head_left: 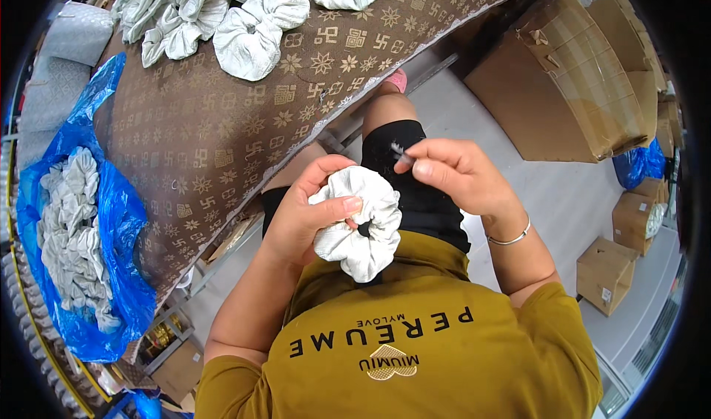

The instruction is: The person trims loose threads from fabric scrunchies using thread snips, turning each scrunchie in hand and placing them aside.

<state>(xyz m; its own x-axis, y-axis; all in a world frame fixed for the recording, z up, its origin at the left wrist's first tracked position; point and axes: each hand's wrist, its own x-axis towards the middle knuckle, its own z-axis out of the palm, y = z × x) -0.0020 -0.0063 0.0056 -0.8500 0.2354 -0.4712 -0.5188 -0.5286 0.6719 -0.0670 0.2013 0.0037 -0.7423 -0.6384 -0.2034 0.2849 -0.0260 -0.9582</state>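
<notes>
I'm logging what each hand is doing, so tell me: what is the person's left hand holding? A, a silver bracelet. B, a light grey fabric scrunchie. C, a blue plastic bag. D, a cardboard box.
B: the left hand grips a light grey scrunchie in front of the lap, thumb pressed across its gathered fabric, while the right hand pinches a small thin item just above it.

The scrunchie [361,223] is a pale grey-white ring of gathered, crinkled fabric with a small dark hole at its middle. It sits upright in front of the person's lap, bunched and puffy, pinched at its left edge. Just above its upper right, a thin needle [401,153] shows as a short pale sliver, tilted.
</notes>
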